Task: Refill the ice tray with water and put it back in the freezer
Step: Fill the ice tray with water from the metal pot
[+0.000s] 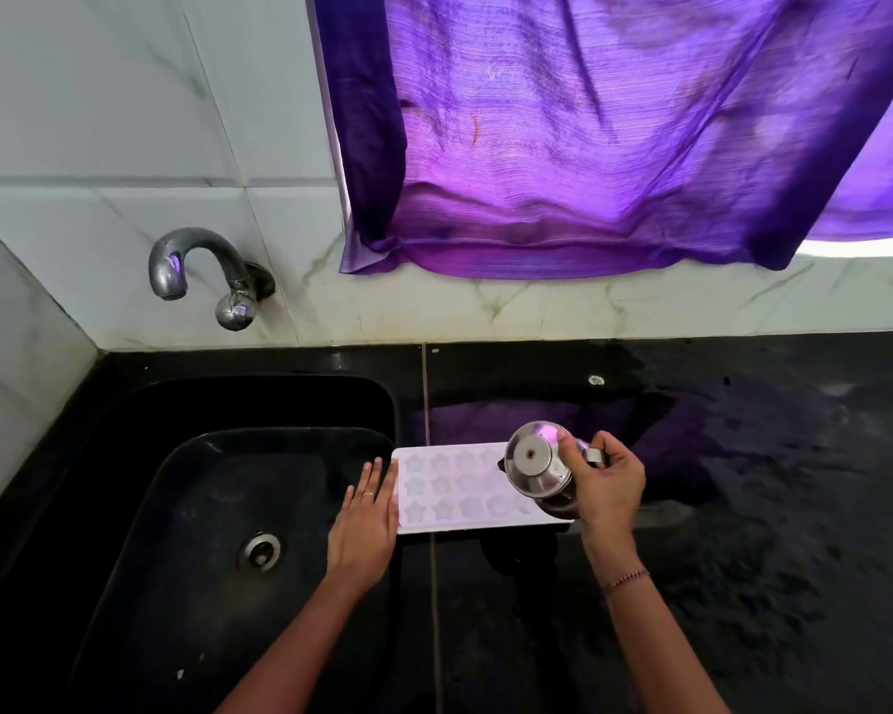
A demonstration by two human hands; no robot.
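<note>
Hiding the ice tray's (449,487) end, right fingers (614,450) grip a jug (534,458); left fingers (377,481) straight.

No writing, brand, number or sign can be read anywhere in view. The white ice tray (444,488) shows only moulded star-shaped cells; the steel jug (534,463), the tap (197,262) and the purple curtain (589,136) show no legible marking.
</note>
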